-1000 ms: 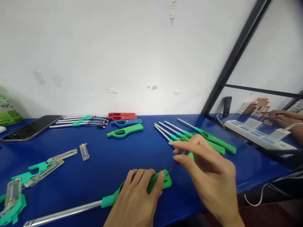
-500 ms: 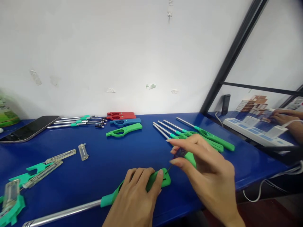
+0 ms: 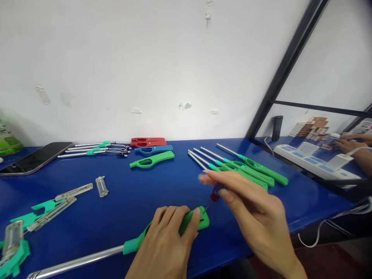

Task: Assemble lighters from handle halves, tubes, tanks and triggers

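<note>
My left hand (image 3: 167,240) is closed over the green handle of a long-nosed lighter (image 3: 78,262), pressing it to the blue table. The lighter's metal tube points to the lower left. My right hand (image 3: 255,215) grips a small screwdriver (image 3: 214,196) with a dark red collar between thumb and fingers. Its thin shaft slants down to a hole near the end of the green handle. Most of the screwdriver's handle is hidden by my fingers. Beyond my right hand lie several green lighters (image 3: 263,171) with metal tubes.
Green, blue and red lighter shells (image 3: 152,159) lie by the wall, beside metal tubes with wires (image 3: 95,151). Clear fuel tanks (image 3: 101,186) and teal parts (image 3: 40,212) are at left, near a phone (image 3: 35,159). A power strip (image 3: 316,161) and another person's hands (image 3: 353,145) are at right.
My right fingers have shifted around the screwdriver, uncovering its red collar. My left hand and the lighter stay put. At far right, a clear container now shows by the other person's hands.
</note>
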### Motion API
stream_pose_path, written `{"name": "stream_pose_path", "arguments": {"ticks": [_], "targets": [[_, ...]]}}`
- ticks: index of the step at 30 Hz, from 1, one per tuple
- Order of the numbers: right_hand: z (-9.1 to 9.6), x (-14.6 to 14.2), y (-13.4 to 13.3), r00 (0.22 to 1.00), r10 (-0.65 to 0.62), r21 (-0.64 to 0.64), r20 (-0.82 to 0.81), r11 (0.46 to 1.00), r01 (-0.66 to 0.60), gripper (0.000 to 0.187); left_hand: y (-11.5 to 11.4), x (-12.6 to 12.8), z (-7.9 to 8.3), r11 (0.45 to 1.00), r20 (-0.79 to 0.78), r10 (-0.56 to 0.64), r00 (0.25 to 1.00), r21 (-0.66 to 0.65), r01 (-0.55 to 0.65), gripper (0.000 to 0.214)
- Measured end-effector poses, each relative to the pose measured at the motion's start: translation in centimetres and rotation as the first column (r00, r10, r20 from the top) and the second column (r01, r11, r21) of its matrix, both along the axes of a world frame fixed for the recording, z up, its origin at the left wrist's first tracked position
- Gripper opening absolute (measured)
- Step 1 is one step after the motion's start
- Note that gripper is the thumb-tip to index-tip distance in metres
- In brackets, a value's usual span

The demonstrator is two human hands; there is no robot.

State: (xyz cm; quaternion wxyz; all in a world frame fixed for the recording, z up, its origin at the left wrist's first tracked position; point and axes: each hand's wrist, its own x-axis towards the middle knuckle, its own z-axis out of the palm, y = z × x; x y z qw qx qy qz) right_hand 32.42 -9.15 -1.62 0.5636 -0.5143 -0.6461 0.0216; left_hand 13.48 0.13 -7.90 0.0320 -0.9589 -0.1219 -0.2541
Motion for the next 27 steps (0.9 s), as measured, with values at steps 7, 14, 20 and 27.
{"name": "stream_pose_path", "arguments": {"ticks": [7,14,20,27], "targets": [[-0.4,-0.4,0.5,0.989,-0.125,0.119,-0.081,0.984,0.134,0.042,0.1,0.1,0.0,1.0,0.003,0.0,1.0,0.003,0.0,0.047],[0.2,-0.2,-0.4,0.999,-0.035,0.014,0.008,0.999,0.035,0.046,0.2,0.0,-0.1,1.0,-0.011,-0.008,1.0,-0.009,0.008,0.048],[-0.4,-0.2,0.1,0.995,-0.098,0.093,-0.025,0.991,0.1,0.04,0.1,0.1,0.1,1.0,-0.008,-0.006,1.0,0.003,0.006,0.047],[-0.4,0.8,0.2,0.935,-0.315,0.315,-0.162,0.881,0.351,0.024,0.4,-0.2,-0.1,0.998,0.003,-0.022,1.0,0.055,0.022,0.049]]}}
